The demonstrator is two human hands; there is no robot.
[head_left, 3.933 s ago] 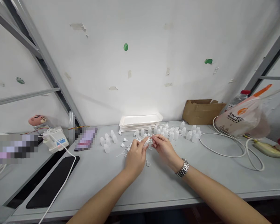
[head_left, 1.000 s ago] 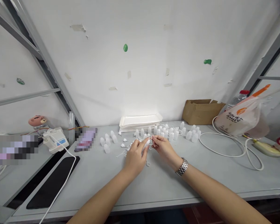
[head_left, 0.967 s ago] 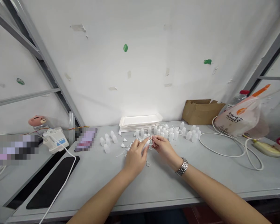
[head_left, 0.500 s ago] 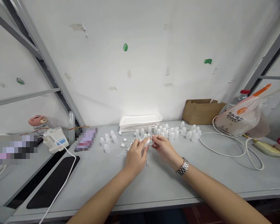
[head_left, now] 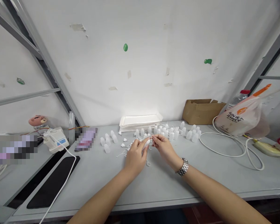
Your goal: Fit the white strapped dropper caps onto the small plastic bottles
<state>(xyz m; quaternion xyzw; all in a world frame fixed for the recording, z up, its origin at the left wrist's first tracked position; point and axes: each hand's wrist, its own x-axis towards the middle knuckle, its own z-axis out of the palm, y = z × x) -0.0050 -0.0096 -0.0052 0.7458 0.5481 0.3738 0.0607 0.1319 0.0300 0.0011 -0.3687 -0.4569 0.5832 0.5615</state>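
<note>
My left hand is closed, thumb and forefinger around a small white plastic cap in the middle of the table. Just to its right my right hand pinches at the same cap; its fingertips partly cover the thin part there. White caps with thin straps and rings lie loose around my fingers, one strap ring just below them. Behind my hands stand several small translucent dropper bottles, some with white tops. Another group of bottles without tops stands to the left.
A stack of white trays sits against the wall. At the back right are a cardboard box, a plastic bag and a coiled white cable. On the left lie a phone, a white power adapter and a black slab.
My right hand's fingers have drawn in slightly around the cap, the lower fingers curling upward. My left hand stays in place.
</note>
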